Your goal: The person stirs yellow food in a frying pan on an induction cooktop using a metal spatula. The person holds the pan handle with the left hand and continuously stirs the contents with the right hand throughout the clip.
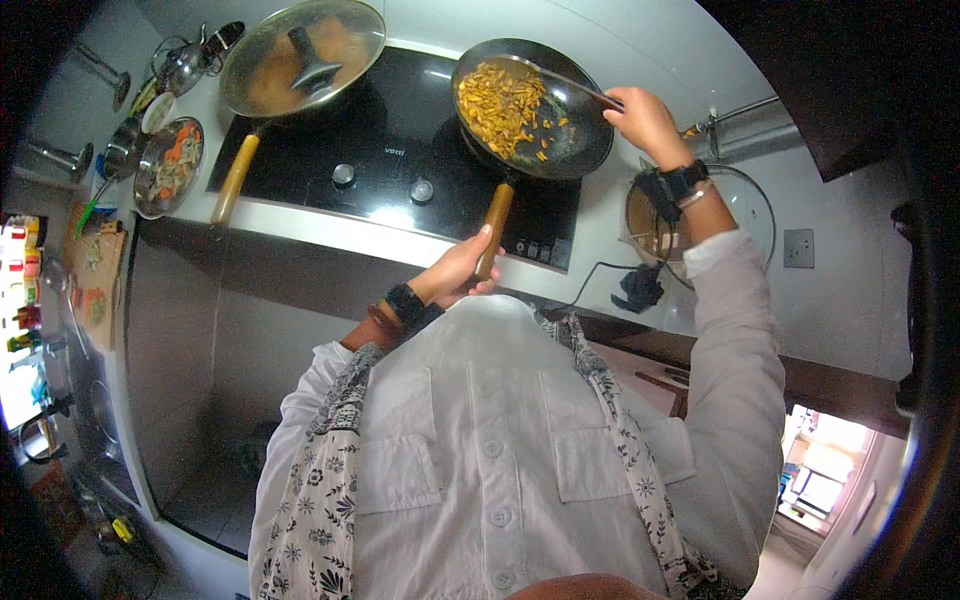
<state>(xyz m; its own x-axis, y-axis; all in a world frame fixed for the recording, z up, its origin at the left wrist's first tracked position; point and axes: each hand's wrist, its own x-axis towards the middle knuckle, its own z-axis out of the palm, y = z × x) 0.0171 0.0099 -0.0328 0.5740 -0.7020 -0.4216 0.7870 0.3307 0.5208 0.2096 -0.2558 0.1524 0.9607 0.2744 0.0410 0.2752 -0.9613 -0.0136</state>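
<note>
My left hand (466, 266) grips the wooden handle (496, 225) of a dark wok (577, 139), which stands over the right side of a black glass hob (409, 120). Small yellow-brown pieces of food (499, 105) lie in the wok, mostly on its left side. In my right hand (643, 120) is the dark handle of a metal cooking utensil (562, 77); its head reaches into the wok near the food and cannot be made out clearly. A second pan with a glass lid (337, 56) sits on the hob's left side, its wooden handle (236, 180) pointing towards me.
At the left are a metal bowl of cut orange and pale food (171, 169), a kettle (182, 69) and a wooden cutting board (96, 289) with food bits. A glass lid (739, 202) leans at the right, near a black cable (592, 274) and a wall socket (799, 248).
</note>
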